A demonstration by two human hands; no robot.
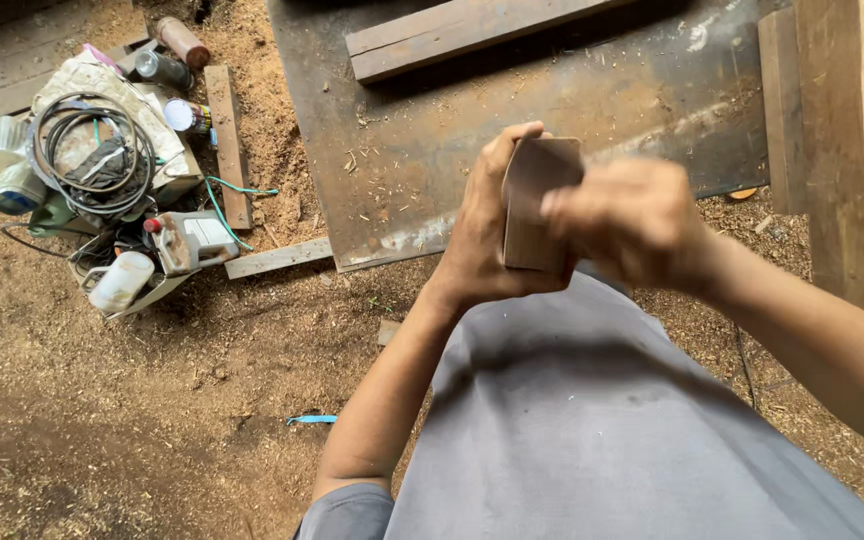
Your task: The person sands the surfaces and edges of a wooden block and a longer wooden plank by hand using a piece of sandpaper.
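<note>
I see two hands at the centre of the frame, both on one small wooden block [537, 205]. The left hand [482, 235] wraps the block from its left side, thumb up along the top edge, fingers clenched round it so the block stands upright above the grey-clad lap [572, 420]. The right hand [632, 220] is blurred; it sits against the block's right face, and I cannot tell whether its fingers are closed on the wood or only pressed to it.

Behind the hands, in the upper middle of the frame, lies one dark flat sheet [552, 110] on the sawdust floor [102, 400], and one wooden plank [462, 30] lies on the sheet near the top edge. Along the right edge I count two upright timber pieces: a pale beam [857, 140] and a darker, narrower board [780, 100] just beside it on its left.

In the upper left there is a heap of gear. I count one coil of black cable [92, 150] lying on a pale sack [142, 120], one white mug [120, 282] at the heap's lower edge, one white jerrycan with a red cap [192, 240] just right of the mug, and two cylindrical cans at the top, one brown [183, 42] and one dark [162, 68]. Two short wooden slats lie near the heap: one upright in the frame [229, 145], one slanting below it [277, 258]. One strip of blue tape [312, 419] lies on the sawdust at lower centre, left of the left forearm.
</note>
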